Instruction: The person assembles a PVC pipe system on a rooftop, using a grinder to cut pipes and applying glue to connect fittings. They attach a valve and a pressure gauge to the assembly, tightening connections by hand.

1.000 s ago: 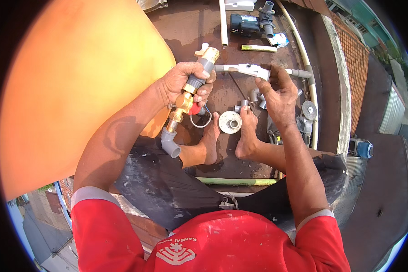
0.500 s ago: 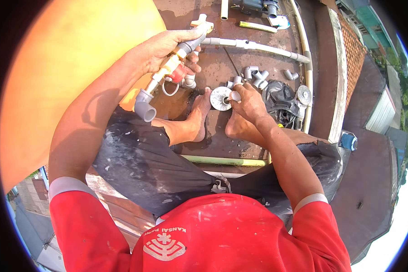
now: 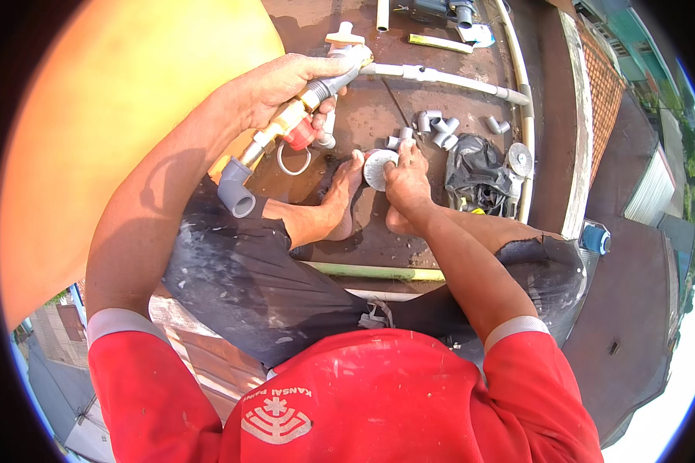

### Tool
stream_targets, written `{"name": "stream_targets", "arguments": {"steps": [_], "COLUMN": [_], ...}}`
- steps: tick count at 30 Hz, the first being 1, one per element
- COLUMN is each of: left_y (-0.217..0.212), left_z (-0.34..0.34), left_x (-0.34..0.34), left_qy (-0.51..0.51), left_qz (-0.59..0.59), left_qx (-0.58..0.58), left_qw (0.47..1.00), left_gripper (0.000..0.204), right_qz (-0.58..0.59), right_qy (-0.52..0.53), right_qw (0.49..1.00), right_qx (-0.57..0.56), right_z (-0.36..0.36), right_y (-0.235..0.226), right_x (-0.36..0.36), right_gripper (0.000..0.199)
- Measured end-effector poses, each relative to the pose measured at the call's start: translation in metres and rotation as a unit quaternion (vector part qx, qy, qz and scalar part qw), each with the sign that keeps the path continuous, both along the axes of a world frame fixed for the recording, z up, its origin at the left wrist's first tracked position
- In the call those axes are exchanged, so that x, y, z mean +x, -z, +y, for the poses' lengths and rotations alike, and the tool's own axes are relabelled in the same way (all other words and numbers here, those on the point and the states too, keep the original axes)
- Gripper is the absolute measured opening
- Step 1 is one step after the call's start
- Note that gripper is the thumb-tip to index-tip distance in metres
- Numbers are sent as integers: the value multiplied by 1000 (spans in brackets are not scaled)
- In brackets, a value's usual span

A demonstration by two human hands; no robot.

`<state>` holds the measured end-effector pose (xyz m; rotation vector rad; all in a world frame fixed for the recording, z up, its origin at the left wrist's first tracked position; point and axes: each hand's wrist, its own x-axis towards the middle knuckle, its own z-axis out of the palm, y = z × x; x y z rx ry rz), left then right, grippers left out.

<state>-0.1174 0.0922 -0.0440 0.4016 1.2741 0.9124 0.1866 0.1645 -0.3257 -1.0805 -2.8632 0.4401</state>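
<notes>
My left hand (image 3: 286,89) is wrapped around a pipe assembly, raised beside the orange surface. The pipe assembly (image 3: 289,117) has grey ends, yellowish and brass-coloured middle fittings and a white tap-like handle at its upper end. A grey elbow (image 3: 235,189) forms its lower end, and a red part with a pale ring hangs below my fingers. Between my bare feet stands a round can (image 3: 378,171) with a pale, speckled top. My right hand (image 3: 408,179) is closed at its right side; the small white cap seen in it earlier is now hidden by my fingers.
Several loose grey elbows (image 3: 444,131) lie beyond my right hand. A black plastic bag (image 3: 475,171) and a grey disc (image 3: 520,160) are at the right. White pipes (image 3: 440,76) run across the wet brown surface. A large orange rounded surface (image 3: 131,116) fills the left.
My right hand has shifted left over the can's opening, hiding it and the cap. My left hand has moved slightly right, and the assembly's lower elbow has swung a little left and down.
</notes>
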Motion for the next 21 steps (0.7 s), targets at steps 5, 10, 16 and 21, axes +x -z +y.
{"name": "stream_targets", "arguments": {"steps": [5,10,16,21], "left_y": [7,14,61,67], "left_z": [-9,-8,9,-6], "left_x": [7,21,51,48], "left_qy": [-3,12,127,111], "left_qz": [13,32,19,-2], "left_qx": [-19,-73,-102,-136], "left_qw": [1000,997,987,984], "left_gripper": [29,26,30,29], "right_qz": [-60,-60,35,149], "right_qy": [-24,150,256,433], "right_qw": [997,963,889,674], "right_qx": [-30,-214,-378,-579], "right_z": [-8,32,84,80], "right_y": [-61,-89,-30,-96], "right_x": [-3,11,82,52], "right_gripper": [47,49,35,21]}}
